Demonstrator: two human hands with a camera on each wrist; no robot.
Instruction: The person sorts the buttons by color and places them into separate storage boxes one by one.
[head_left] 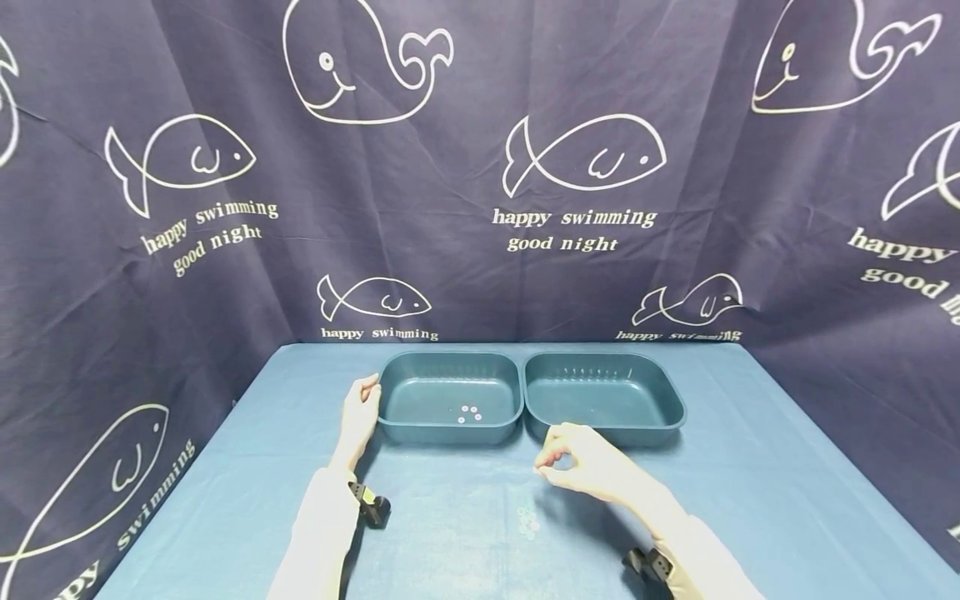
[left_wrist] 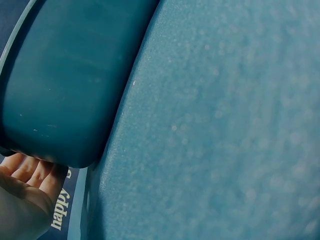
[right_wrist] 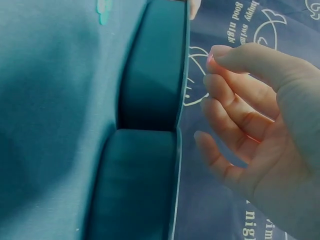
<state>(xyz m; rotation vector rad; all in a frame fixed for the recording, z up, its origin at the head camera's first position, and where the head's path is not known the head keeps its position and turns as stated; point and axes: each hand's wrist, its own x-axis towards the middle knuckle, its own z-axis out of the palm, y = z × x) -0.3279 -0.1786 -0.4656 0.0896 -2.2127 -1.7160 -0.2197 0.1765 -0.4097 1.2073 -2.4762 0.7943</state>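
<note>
Two teal plastic bins stand side by side, the left bin (head_left: 450,434) and the right bin (head_left: 607,435). My left hand (head_left: 362,412) rests against the outer left end of the left bin, its fingers (left_wrist: 37,172) touching the wall below the rim. In front of the right bin, my right hand (head_left: 592,467) pinches a tiny pink piece (right_wrist: 210,54) between thumb and forefinger; only its edge shows. Several small pale pink pieces (head_left: 470,409) lie on the left bin's floor. A cluster of small pale green pieces (head_left: 528,523) lies on the table near the right hand.
A blue cloth covers the table (head_left: 442,533). Behind and at both sides hangs a dark blue curtain (head_left: 465,167) with white fish drawings and lettering. Each wrist carries a small black camera, such as the left wrist's camera (head_left: 375,507).
</note>
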